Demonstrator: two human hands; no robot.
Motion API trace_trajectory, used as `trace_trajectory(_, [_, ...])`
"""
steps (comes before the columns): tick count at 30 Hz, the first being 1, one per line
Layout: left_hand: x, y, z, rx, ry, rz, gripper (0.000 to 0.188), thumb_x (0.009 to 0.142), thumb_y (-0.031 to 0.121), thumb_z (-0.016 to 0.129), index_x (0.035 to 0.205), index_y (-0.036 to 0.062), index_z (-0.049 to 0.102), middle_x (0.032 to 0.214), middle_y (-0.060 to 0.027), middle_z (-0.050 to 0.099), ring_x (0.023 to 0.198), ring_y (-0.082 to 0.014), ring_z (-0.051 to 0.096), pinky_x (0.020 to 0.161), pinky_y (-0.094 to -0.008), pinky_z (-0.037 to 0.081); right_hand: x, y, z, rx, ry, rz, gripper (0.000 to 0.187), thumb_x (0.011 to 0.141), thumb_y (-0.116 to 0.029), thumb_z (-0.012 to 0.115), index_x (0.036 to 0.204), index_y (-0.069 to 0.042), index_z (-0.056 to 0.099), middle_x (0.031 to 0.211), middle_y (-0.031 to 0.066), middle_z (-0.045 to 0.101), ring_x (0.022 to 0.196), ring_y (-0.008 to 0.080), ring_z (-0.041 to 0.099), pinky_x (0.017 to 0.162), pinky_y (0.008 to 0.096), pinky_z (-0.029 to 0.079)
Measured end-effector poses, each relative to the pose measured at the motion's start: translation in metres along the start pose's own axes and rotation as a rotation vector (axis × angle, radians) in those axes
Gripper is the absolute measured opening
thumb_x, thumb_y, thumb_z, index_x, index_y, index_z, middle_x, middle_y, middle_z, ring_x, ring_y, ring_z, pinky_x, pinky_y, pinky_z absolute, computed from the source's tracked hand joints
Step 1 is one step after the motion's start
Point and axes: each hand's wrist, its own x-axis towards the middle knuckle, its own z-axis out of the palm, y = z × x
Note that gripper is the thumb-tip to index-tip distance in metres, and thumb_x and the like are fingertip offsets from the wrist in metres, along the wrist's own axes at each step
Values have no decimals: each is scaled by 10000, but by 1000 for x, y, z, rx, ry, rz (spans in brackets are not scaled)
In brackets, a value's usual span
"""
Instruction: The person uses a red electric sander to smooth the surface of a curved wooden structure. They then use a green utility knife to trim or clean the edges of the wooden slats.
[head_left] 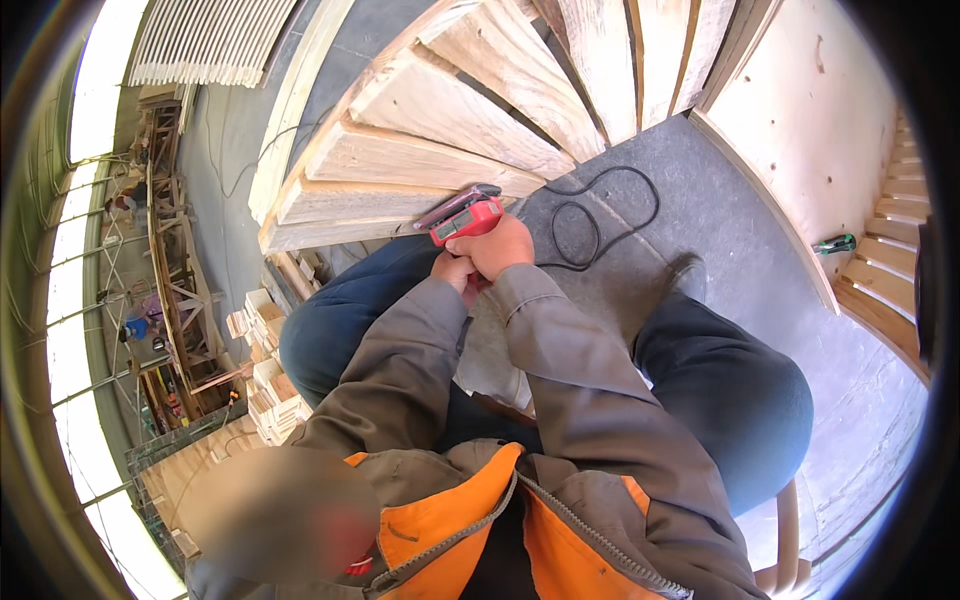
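Note:
A red corded power tool, apparently a sander (467,221), lies along the near edge of a slatted wooden piece (440,117) in front of me. My right hand (507,246) wraps over the tool's body, fingers closed. Just below and to the left, my left hand (455,271) is closed against the tool's underside and touches the right hand; its fingertips are partly hidden. The tool's dark lower part meets the end of the lowest slats. From behind my right hand a black cord (655,190) loops across the grey floor.
My knees spread to either side. On the right stands a pale wooden panel (800,110) with slats and a green-handled tool (834,244). Stacked wood pieces (272,395) lie beside my left knee. Farther left are long wooden frames (170,240) and a bundle of slats (210,40).

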Motion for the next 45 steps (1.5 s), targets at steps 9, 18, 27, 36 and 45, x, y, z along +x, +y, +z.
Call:
trace_trajectory(9, [32,-23,-4,-25,-77,-151,315,864,105,674,1173,82,615,1034,-48,689,910,-192,659,796,-385,537,29,32,1,41,126,13,463,603,-264,912,920,30,748,875,207,739,796,306,735,744,401,570])
trace_trajectory(18, [12,-9,-10,-180,-106,-46,432,832,108,703,1250,129,600,1098,-33,687,985,-226,672,839,-423,565,-23,-13,-6,-89,112,-47,643,603,-341,906,1083,26,684,1046,223,720,979,339,708,867,403,553])
trace_trajectory(27, [-28,29,-9,-175,-311,144,507,849,176,689,1332,72,574,1236,-79,671,1117,-265,652,955,-432,537,-64,-23,16,113,363,-323,735,591,-421,891,1135,22,672,1032,223,718,955,332,708,847,407,553])
trace_trajectory(36, [8,5,-18,-160,-189,39,454,892,207,664,1322,96,571,1225,-82,662,1097,-252,646,935,-426,531,-27,2,6,430,132,-174,621,684,-350,901,1127,29,686,949,160,738,821,234,716,753,362,566])
trace_trajectory(45, [10,3,17,-95,-116,-52,257,844,112,613,1099,138,615,974,-7,668,925,-179,650,800,-372,530,2,18,-9,346,139,-100,599,704,-343,899,1094,62,692,938,182,734,820,233,714,749,363,565])
